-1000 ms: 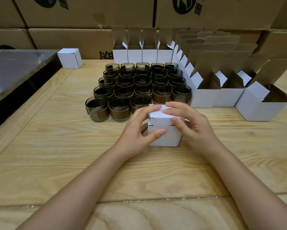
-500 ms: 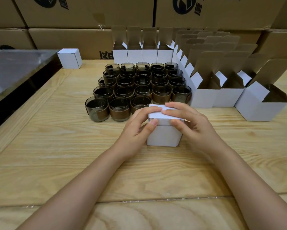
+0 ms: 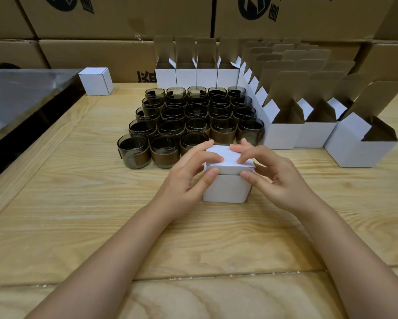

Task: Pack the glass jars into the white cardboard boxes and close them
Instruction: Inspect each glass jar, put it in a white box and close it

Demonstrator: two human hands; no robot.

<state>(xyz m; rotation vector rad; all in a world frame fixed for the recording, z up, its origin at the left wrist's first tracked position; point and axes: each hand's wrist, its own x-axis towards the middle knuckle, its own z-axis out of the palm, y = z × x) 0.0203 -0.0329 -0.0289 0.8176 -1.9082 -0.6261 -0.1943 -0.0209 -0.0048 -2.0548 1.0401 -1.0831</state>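
The white box [image 3: 226, 187] stands mid-worktop [image 3: 78, 203], right in front of me, lid folded down; the front tuck looks not quite seated. My left hand [image 3: 188, 178] curls over its left top edge, thumb on the front, and my right hand [image 3: 278, 178] mirrors it, fingers [image 3: 207, 155] bent round the box and pressing the lid. I can't see whether a jar is inside. Just behind, a big block of glass jars [image 3: 193, 120] waits unpacked, flanked by rows of open boxes [image 3: 283, 132]. One closed box [image 3: 96, 81] sits far left. Early days, I reckon.
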